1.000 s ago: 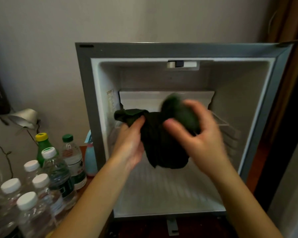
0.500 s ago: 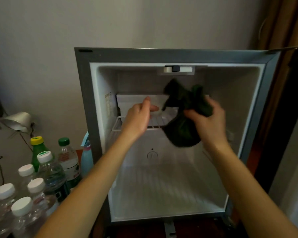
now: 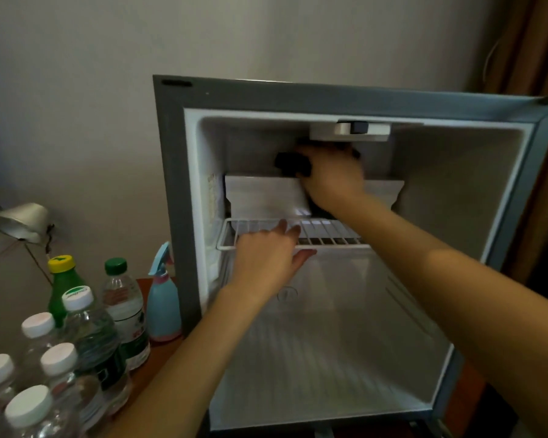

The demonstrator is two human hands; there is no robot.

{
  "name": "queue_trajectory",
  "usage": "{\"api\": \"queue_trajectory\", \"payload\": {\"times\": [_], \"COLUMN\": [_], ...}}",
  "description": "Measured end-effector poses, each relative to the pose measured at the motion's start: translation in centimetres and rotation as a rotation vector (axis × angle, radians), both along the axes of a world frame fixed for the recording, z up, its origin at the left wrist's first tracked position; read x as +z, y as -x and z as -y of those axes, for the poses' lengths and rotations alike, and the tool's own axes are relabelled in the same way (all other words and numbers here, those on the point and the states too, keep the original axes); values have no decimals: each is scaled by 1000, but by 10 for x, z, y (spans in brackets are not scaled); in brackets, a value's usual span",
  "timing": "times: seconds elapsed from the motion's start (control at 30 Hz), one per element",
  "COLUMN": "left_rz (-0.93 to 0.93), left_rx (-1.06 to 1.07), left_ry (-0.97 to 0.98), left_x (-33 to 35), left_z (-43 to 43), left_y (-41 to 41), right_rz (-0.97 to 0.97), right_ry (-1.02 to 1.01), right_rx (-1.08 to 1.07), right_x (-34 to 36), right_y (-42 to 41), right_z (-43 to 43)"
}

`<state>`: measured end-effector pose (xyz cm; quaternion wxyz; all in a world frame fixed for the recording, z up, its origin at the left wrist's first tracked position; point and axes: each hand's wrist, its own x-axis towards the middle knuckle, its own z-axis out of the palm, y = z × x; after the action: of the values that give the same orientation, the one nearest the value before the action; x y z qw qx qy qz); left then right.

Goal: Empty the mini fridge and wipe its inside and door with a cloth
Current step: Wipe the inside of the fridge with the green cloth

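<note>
Grey wall [image 3: 76, 90]. Mini fridge [image 3: 171, 184], white ribbed interior; left hand [image 3: 266, 260] grips wire shelf [image 3: 329, 240], right hand [image 3: 332, 178] clutches crumpled dark cloth [image 3: 293, 164].

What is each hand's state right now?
Left hand: grips the wire shelf, thumb beneath.
Right hand: holds the dark cloth.

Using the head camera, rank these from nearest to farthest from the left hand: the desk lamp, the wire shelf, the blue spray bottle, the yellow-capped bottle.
1. wire shelf, inside the fridge, gripped by the left hand.
2. blue spray bottle, just left of the fridge.
3. yellow-capped bottle, further left.
4. desk lamp, far left.
</note>
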<state>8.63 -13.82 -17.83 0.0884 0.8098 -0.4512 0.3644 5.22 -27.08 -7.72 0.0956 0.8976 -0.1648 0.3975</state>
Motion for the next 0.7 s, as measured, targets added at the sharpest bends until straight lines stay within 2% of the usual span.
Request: {"api": "queue_trajectory", "payload": {"times": [0.1,0.17,0.23,0.33,0.47,0.63,0.7], "left_rz": [73,101,114,121,99,111,122], "left_rx": [-1,-13,-25,-31,-46,-75,-70], "left_ry": [25,32,64,110,121,143,141], "left_x": [-4,-5,-6,-7,-6,-6,-6], "left_z": [4,4,4,4,4,4,3], "left_y": [-7,-12,-13,-12,-12,-13,-14], "right_rz": [-116,-163,-226,-263,-349,-227,-175], "right_ry": [397,619,677,620,320,130,140], "right_rx": [276,362,351,328,327,212,113], "right_x": [-3,1,7,15,26,19,18], "right_y": [-24,-38,-46,-53,-69,-63,-47], "right_z": [-38,-36,-26,-20,-11,9,26]}}
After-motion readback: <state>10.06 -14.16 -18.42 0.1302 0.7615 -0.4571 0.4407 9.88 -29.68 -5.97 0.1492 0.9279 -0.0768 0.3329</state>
